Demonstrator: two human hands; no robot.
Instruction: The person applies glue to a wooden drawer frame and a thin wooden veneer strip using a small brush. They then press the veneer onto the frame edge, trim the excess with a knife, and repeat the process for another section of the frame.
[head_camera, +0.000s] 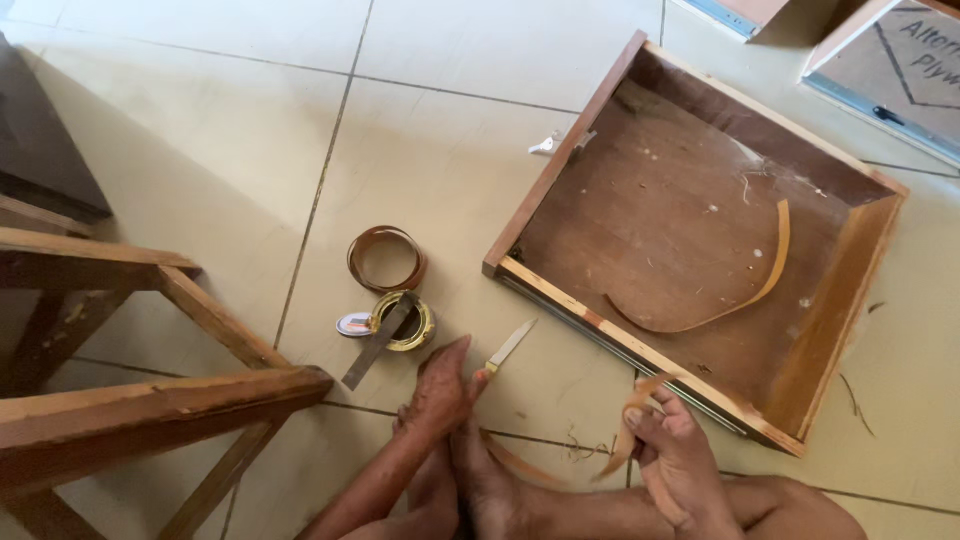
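Right hand (672, 450) near, pinching a thin wood veneer strip (620, 445), left hand (440, 392) closed on a small knife (508, 348) on the tiled floor (440, 170), glue tin (403, 322) and coiled strip roll (386, 259) just beyond, wooden drawer (640, 350) far right, wooden frame (150, 400) left

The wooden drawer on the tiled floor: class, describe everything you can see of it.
The wooden drawer lies flat and open side up on the pale floor tiles, turned at an angle. It has four raised sides, light along the top edges, and a darker brown, scuffed bottom panel. A curved strip of thin edging lies loose inside. The person's right hand is just beside its near side.
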